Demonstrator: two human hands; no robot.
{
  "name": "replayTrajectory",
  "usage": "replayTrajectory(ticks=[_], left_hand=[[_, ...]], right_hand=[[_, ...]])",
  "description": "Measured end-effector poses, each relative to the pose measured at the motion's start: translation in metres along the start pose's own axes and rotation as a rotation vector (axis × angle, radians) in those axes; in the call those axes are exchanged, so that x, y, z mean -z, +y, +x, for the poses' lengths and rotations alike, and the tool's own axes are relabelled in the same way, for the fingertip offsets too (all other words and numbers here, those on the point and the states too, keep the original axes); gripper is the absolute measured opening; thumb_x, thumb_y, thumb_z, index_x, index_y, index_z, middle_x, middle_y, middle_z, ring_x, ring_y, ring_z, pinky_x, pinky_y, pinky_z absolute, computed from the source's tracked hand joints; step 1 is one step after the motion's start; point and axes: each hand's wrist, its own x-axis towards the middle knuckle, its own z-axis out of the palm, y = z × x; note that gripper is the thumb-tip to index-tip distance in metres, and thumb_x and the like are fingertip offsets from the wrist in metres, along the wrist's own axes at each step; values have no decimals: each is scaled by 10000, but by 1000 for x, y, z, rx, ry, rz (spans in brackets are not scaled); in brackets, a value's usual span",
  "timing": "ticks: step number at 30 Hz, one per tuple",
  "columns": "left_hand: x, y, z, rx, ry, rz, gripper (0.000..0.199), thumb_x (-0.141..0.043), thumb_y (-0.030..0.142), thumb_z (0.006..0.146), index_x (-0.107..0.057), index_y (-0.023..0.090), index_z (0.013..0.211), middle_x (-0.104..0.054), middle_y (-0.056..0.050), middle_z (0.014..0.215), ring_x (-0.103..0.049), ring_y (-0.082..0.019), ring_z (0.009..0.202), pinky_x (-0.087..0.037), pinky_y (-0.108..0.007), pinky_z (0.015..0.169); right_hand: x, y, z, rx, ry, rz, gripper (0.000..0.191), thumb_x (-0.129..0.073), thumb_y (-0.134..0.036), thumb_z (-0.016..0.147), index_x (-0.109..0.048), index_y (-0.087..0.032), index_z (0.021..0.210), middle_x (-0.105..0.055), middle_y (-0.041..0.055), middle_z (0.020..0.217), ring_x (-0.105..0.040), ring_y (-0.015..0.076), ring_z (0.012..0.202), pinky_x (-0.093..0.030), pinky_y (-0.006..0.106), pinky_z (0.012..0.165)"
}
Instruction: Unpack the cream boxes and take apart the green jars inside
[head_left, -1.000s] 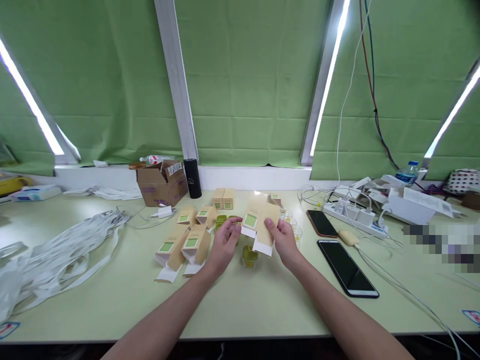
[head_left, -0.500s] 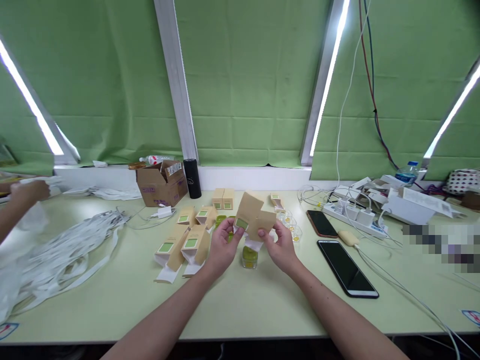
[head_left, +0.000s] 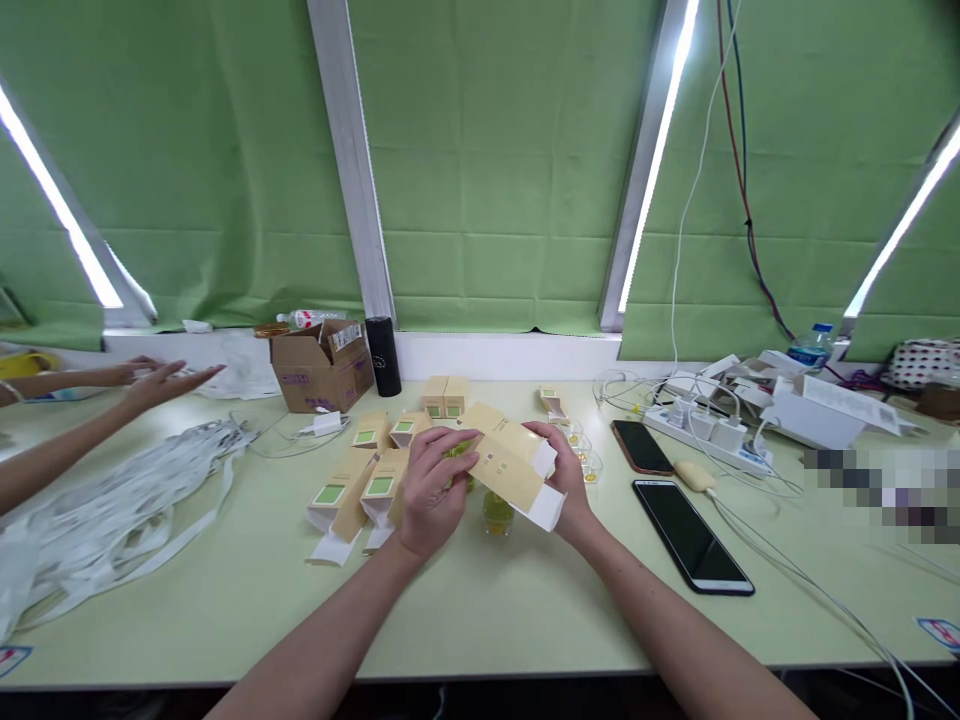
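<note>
Between both hands is a tan cardboard box (head_left: 504, 458), tilted, with printed text and white end flaps sticking out at its lower right. My left hand (head_left: 435, 488) pinches its left edge, fingers closed. Along its right side my right hand (head_left: 564, 475) grips it, partly hidden behind the card. Below the box a small glass jar (head_left: 497, 515) with green and yellow in it stands on the table. More green jars are partly hidden behind my left hand. Left of that hand lie several tan boxes (head_left: 346, 490) with green labels, two with white flaps open towards me.
White straps (head_left: 142, 500) cover the left side, where a co-worker's hands (head_left: 161, 382) reach in. A brown carton (head_left: 322, 370) and black bottle (head_left: 383, 357) stand at the back. Clear small containers (head_left: 591, 467), two phones (head_left: 694, 537), a power strip (head_left: 709, 438) and cables lie right.
The box has been turned in my hands, so a broad printed face and its white flaps now show. The co-worker's hands have moved right, above the straps.
</note>
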Motion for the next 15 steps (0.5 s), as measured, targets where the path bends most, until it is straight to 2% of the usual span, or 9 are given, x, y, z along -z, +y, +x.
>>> replayTrajectory(ticks=[4, 9, 12, 15], left_hand=[[0, -2, 0, -8, 20, 6, 173, -671, 149, 873, -753, 290, 816, -804, -60, 1041, -646, -294, 1052, -548, -530, 883], [0, 0, 1, 4, 15, -28, 194, -680, 140, 869, -766, 303, 813, -803, -51, 1009, -652, -289, 1034, -542, -513, 876], [-1, 3, 1, 46, 22, -92, 183, -677, 146, 881, -759, 291, 806, -800, -44, 916, -662, -273, 972, -530, -502, 894], [-4, 7, 2, 172, 18, -182, 101, -711, 222, 890, -751, 265, 807, -780, -52, 858, -666, -262, 931, -534, -463, 878]], right_hand=[[-1, 1, 0, 7, 19, 50, 540, -820, -263, 668, -674, -287, 1188, -681, 67, 1210, -652, 299, 1109, -536, 414, 938], [-2, 1, -1, -11, 25, 83, 536, -805, -292, 689, -680, -285, 1210, -665, 75, 1216, -656, 289, 1061, -551, 401, 894], [0, -7, -1, 55, 20, 24, 457, -760, -258, 733, -705, -275, 1187, -672, 89, 1220, -634, 298, 1125, -523, 425, 963], [0, -16, 0, 125, 21, -74, 235, -674, -256, 833, -732, -269, 1060, -696, 81, 1115, -614, 281, 1103, -496, 421, 959]])
